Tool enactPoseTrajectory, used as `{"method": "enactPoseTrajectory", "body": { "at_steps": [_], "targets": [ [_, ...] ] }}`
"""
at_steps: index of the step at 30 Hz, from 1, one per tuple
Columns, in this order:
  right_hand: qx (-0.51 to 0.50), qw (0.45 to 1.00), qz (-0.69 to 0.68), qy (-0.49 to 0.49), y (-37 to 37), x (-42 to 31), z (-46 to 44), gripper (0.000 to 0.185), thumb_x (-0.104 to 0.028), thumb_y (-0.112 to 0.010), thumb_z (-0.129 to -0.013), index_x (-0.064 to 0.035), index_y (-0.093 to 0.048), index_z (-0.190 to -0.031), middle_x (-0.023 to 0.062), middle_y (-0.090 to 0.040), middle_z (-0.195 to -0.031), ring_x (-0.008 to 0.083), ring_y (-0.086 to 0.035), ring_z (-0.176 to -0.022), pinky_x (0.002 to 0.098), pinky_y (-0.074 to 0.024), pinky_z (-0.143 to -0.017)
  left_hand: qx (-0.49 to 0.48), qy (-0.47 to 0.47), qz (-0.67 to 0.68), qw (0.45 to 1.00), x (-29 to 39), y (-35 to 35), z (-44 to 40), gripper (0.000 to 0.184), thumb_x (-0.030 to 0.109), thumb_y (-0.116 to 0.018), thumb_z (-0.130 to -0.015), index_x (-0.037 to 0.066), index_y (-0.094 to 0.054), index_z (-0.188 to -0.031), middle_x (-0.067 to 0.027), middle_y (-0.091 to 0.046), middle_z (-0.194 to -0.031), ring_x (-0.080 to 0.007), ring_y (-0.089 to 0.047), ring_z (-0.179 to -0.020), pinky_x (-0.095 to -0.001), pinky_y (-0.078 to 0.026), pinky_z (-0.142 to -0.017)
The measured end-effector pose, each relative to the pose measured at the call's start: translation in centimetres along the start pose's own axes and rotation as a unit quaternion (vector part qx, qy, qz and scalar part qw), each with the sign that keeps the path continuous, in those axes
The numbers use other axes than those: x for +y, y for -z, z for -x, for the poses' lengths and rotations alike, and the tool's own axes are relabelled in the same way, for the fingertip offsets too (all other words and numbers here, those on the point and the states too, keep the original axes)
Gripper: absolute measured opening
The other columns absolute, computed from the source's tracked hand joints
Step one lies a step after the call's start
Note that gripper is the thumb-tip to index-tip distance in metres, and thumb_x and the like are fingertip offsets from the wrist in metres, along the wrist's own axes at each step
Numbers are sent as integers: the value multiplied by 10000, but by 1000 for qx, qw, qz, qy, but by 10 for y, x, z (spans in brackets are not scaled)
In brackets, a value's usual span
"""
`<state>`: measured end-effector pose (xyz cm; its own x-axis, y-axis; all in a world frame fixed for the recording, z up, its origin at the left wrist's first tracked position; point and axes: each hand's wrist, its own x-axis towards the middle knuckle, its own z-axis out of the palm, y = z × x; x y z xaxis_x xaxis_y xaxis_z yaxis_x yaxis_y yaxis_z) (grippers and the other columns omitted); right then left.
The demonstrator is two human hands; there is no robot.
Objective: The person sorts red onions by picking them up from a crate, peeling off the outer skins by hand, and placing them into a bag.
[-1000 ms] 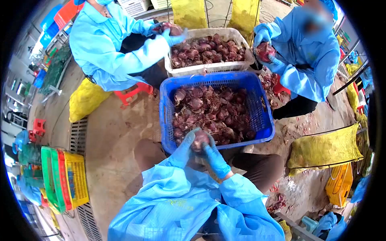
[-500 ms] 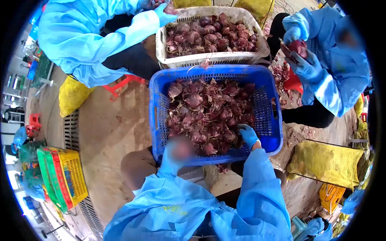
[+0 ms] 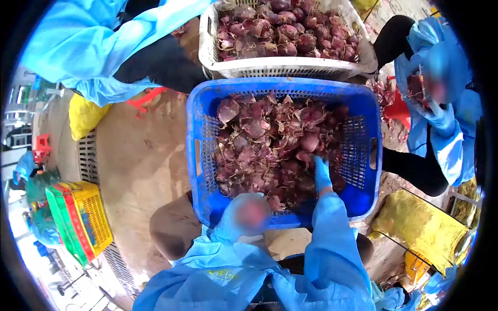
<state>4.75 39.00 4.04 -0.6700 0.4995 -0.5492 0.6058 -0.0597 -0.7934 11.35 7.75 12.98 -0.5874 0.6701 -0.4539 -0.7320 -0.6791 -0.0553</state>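
Observation:
A blue plastic crate (image 3: pixel 284 85) full of red onions (image 3: pixel 259 150) with loose papery skins stands before my knees. My right hand (image 3: pixel 322 176), in a blue glove, reaches into the crate's right half. Its fingers stretch out against the onions, beside a smooth purple onion (image 3: pixel 308 141); the fingertips are partly hidden. My left hand (image 3: pixel 249 213) is at the crate's near rim. A blur covers it, with a reddish patch in the middle, so its fingers and anything in them cannot be made out.
Beyond the blue crate is a white crate (image 3: pixel 280 63) of red onions. Co-workers in blue sleeves sit at far left and right; the right one's gloved hand (image 3: pixel 441 119) holds an onion. A yellow mesh sack (image 3: pixel 420 223) lies at right. Stacked crates (image 3: pixel 78 223) stand at left.
The view has shifted, and the blue crate looks larger. My right hand has turned more upright among the onions. My left hand appears further right along the near rim.

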Motion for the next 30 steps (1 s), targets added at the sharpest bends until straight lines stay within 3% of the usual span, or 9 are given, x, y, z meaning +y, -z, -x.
{"method": "enactPoseTrajectory", "body": {
  "at_steps": [2,5,10,15,16,18,20,22,30],
  "targets": [
    [-136,901,-378,-163,23,10,-7,616,-491,-564,-794,-91,-441,-1247,114,-562,-1145,308,-544,-1022,418,-432,-869,-150,90,158,972,-7,-10,0,386,332,-498,-920,30,-512,-1158,-123,-580,-1073,-243,-595,-937,-387,-521,-777],
    [-145,910,-384,-62,21,-54,74,675,-623,-433,-817,-89,-454,-1230,120,-554,-1146,296,-559,-987,412,-468,-808,114,-65,-146,981,-20,-29,10,420,393,-470,-926,27,-517,-1127,-128,-584,-1057,-242,-596,-928,-390,-521,-769],
    [-219,853,-469,-62,-5,-108,166,620,-592,-416,-839,-78,-508,-1174,131,-583,-1103,310,-576,-983,404,-504,-772,-14,-110,-175,978,-16,-68,16,383,377,-499,-899,43,-521,-1085,-116,-581,-990,-235,-581,-874,-383,-494,-758],
    [-317,783,-528,-83,-34,-76,209,762,-683,-464,-784,-94,-423,-1264,118,-517,-1186,283,-526,-1041,431,-443,-895,13,-450,-611,651,-21,-93,44,136,199,-506,-884,81,-573,-881,-62,-561,-782,-197,-535,-657,-328,-452,-577],
    [-322,783,-526,-77,-43,-73,219,766,-672,-486,-781,-90,-408,-1274,119,-495,-1218,285,-511,-1070,438,-426,-919,66,-426,-658,618,-22,-109,55,219,185,-529,-876,66,-516,-1060,-55,-582,-876,-186,-559,-764,-313,-459,-693],
    [-286,793,-535,-56,-64,-73,238,768,-653,-515,-780,-85,-398,-1284,125,-474,-1258,306,-488,-1119,458,-402,-957,-38,-271,-168,947,-27,-67,32,453,183,-535,-881,42,-412,-1295,-73,-604,-987,-169,-582,-878,-275,-458,-834],
    [-253,762,-591,-77,-73,-56,237,720,-616,-505,-807,-89,-400,-1287,130,-468,-1271,311,-475,-1143,440,-396,-975,84,-432,-647,623,-60,-110,56,525,189,-565,-842,62,-389,-1320,-206,-465,-1190,-334,-487,-1072,-393,-394,-934],
    [-280,751,-594,-75,-66,-45,234,703,-601,-506,-814,-91,-403,-1286,132,-469,-1271,307,-471,-1152,428,-398,-978,62,-480,-808,337,-82,-120,69,580,209,-592,-805,102,-384,-1335,-250,-332,-1309,-438,-369,-1179,-483,-325,-982],
    [-293,746,-599,6,-28,-63,283,495,-485,-502,-865,-96,-490,-1171,98,-535,-1159,234,-525,-1031,359,-421,-934,22,-437,-855,279,-89,-139,90,577,303,-631,-747,96,-438,-1250,-202,-377,-1258,-430,-340,-1187,-544,-288,-977]
  ]
}}
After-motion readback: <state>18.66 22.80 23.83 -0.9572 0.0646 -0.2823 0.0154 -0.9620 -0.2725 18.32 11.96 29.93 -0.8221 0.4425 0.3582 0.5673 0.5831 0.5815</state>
